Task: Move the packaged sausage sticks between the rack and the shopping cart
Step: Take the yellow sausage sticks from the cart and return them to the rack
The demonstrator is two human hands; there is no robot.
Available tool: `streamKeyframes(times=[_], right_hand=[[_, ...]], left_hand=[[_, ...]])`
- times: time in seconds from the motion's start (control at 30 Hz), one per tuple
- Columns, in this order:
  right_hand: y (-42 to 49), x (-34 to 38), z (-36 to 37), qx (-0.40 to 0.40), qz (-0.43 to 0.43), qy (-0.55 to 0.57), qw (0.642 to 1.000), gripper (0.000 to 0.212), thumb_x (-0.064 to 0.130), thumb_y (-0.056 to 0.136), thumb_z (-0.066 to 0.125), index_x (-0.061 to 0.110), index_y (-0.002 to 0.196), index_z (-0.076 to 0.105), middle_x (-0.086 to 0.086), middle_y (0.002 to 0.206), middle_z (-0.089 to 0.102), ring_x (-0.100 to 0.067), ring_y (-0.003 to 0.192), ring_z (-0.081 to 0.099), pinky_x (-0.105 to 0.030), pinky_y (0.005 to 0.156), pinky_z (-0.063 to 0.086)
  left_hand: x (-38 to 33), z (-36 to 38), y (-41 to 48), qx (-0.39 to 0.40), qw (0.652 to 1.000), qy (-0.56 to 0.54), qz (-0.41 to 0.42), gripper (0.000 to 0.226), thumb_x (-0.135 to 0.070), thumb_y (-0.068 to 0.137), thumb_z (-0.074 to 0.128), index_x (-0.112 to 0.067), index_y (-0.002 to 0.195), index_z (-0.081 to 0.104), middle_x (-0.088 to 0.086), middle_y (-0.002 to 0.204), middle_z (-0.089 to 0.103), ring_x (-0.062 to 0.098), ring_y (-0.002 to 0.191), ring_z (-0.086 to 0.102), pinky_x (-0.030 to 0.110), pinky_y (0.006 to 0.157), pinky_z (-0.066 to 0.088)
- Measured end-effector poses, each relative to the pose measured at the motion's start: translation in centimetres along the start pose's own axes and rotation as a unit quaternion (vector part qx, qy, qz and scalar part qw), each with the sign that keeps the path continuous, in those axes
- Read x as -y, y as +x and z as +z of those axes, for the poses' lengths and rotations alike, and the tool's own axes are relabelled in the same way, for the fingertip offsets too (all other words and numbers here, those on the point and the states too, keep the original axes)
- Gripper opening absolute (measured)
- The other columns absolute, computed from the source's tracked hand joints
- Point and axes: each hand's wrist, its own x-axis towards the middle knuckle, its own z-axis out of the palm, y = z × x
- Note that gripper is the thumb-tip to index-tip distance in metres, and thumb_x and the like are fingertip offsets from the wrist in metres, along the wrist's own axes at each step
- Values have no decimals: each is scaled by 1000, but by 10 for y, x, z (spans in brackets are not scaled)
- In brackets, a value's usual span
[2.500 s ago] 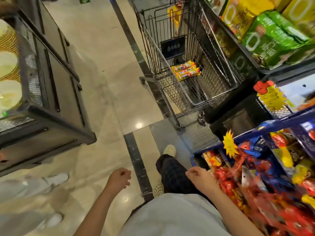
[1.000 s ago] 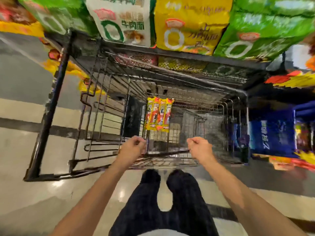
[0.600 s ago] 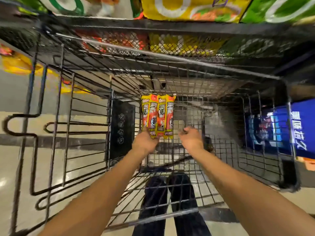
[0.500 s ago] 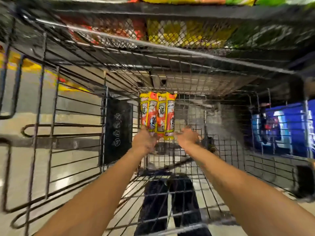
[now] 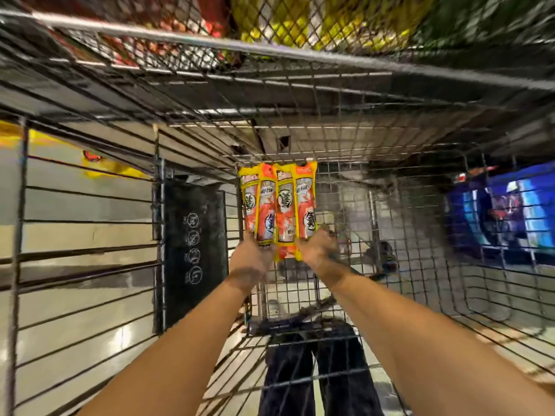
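Legs: a person's legs in dark trousers [image 5: 297, 373] stand nearest, seen through the wire of the cart.
Arms: two bare forearms reach forward into the basket, the left [image 5: 186, 340] and the right [image 5: 408, 328].
Left hand: the left hand [image 5: 250, 261] touches the near end of the two left packs. Its fingers are hidden and blurred, so I cannot tell whether it grips them.
Right hand: the right hand [image 5: 316, 250] touches the near end of the two right packs. Its fingers look bent, but blur leaves the hold unclear.
Task item: four long yellow-and-orange packaged sausage sticks [image 5: 277, 205] lie side by side, touching, on the wire floor of the cart, between the hands and the far wall.
Pack print: each pack has a pale panel with large dark characters, and its top edge has a banner. None of it can be read.
Cart: a grey metal wire shopping cart [image 5: 159, 235] surrounds everything.
Sign: a black rectangular plate [image 5: 195, 244] on the cart, left of the packs, carries four round white pictograms in a column. Their meaning is not legible.
Floor: pale glossy tiles [image 5: 75, 232] show through the bars.
Right side: a blue printed display [image 5: 516, 205] is well apart from the packs, its lettering smeared.
Rack: a black mesh rack [image 5: 270, 22] stands beyond the cart's far rim, with red, yellow and green bags blurred behind the mesh.
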Motion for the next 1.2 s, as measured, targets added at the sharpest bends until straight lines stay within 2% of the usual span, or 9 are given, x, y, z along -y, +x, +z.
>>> streamKeyframes(times=[0.1, 0.2, 0.3, 0.43, 0.57, 0.73, 0.87, 1.0, 1.2], right_hand=[[-5, -14, -3, 17, -33, 48, 998, 56, 68, 75, 65, 19, 101, 55, 6, 87, 68, -15, 75, 66, -30, 58, 56], [-33, -16, -39, 33, -28, 83, 996, 62, 71, 69, 64, 22, 105, 63, 11, 95, 67, -21, 87, 66, -31, 75, 55], [-67, -26, -86, 34, 13, 174, 984, 57, 59, 76, 68, 18, 115, 61, 4, 98, 64, -16, 77, 60, -29, 74, 48], [-130, -58, -143, 17, 21, 301, 953, 74, 69, 50, 74, 18, 103, 65, -1, 98, 72, -21, 88, 69, -39, 78, 58], [-199, -90, -195, -42, 14, 347, 937, 31, 51, 71, 77, 22, 76, 68, 5, 66, 68, -20, 67, 67, -33, 57, 50], [-281, -138, -237, -83, 13, 486, 870, 24, 8, 87, 70, 14, 66, 60, 5, 44, 53, -4, 34, 47, -19, 38, 39], [-346, -186, -256, -129, 31, 538, 832, 17, 9, 86, 70, 17, 74, 62, -3, 57, 59, -11, 44, 51, -20, 44, 42], [-393, -248, -254, -194, 86, 579, 787, 9, 16, 83, 73, 20, 90, 68, -2, 66, 65, -13, 50, 56, -21, 46, 46], [-436, -329, -257, -267, 157, 664, 681, 9, 19, 86, 70, 14, 93, 68, -3, 66, 65, -15, 53, 57, -23, 47, 46]], left_hand=[[7, -6, 0, 30, 990, -134, -19, 41, -37, 82, 68, -18, 116, 57, -5, 96, 69, 18, 87, 66, 30, 82, 51], [3, -21, -13, 28, 973, -223, -55, 22, -37, 84, 66, -19, 96, 61, 12, 95, 73, 33, 93, 69, 44, 84, 55], [-16, -41, -51, 48, 964, -248, -87, 31, -42, 90, 62, -11, 95, 64, 10, 73, 73, 27, 72, 69, 37, 76, 55], [-42, -64, -119, 52, 968, -242, -38, 20, -28, 94, 59, -9, 86, 60, -2, 48, 66, 12, 45, 62, 25, 53, 50], [-70, -85, -189, 68, 972, -225, 28, 16, -23, 95, 55, -13, 82, 57, -3, 43, 56, 9, 34, 47, 20, 43, 33], [-98, -93, -258, 97, 980, -141, 106, 47, -55, 82, 57, -9, 85, 62, 6, 60, 58, 20, 50, 50, 25, 50, 36], [-128, -75, -309, 122, 978, -77, 153, 54, -66, 73, 54, -12, 70, 59, 1, 49, 53, 21, 49, 46, 28, 53, 36], [-159, -44, -372, 173, 967, -22, 186, 33, -42, 89, 62, -12, 76, 61, 1, 47, 55, 13, 37, 44, 17, 32, 32], [-202, 28, -432, 244, 937, 36, 246, 20, -23, 94, 60, -10, 80, 56, 1, 46, 48, 10, 32, 37, 16, 32, 26]])
